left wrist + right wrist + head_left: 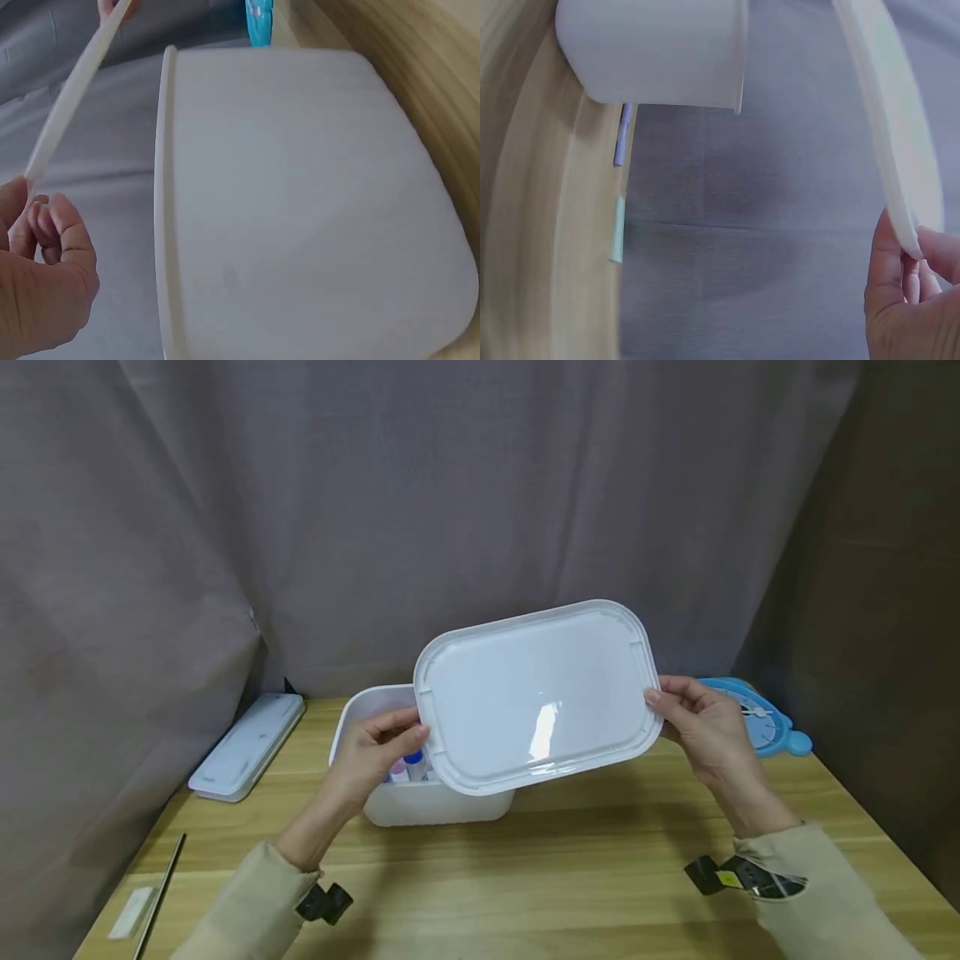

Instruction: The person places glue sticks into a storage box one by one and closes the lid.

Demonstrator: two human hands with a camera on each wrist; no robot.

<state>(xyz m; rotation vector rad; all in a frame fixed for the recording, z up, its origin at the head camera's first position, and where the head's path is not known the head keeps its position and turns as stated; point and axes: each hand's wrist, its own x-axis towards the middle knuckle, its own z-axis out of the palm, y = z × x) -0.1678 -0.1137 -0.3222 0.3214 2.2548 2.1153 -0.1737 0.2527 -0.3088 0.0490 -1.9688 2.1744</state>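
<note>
Hands are sharing one load here: a single white rectangular plastic lid with rounded corners (536,697), lifted off the table and tilted so its glossy inner face is turning toward the near side. The left hand (375,752) is pinching the lid's left edge, thumb on the near face and fingers curled behind it; from the left wrist view that hand (41,285) is gripping the thin rim, which is showing edge-on. The right hand (701,722) is gripping the right edge the same way, and in the right wrist view its fingers (904,289) are closing round the lid's lower corner.

Just behind and below the lid's left half, one white plastic storage box (420,797) is standing open on the light wooden table (570,877). Small bottles (411,766) are peeking out inside it: I am counting two caps, one blue and one pink, with the rest hidden by the lid and the hand.

To the far left, one flat white oblong case (247,745) is lying against the grey curtain (375,510). To the far right, one blue round clock (761,718) is sitting just beyond the right hand. At the near left corner, one dark thin rod (161,887) and one small white slip (129,913) are lying side by side.
</note>
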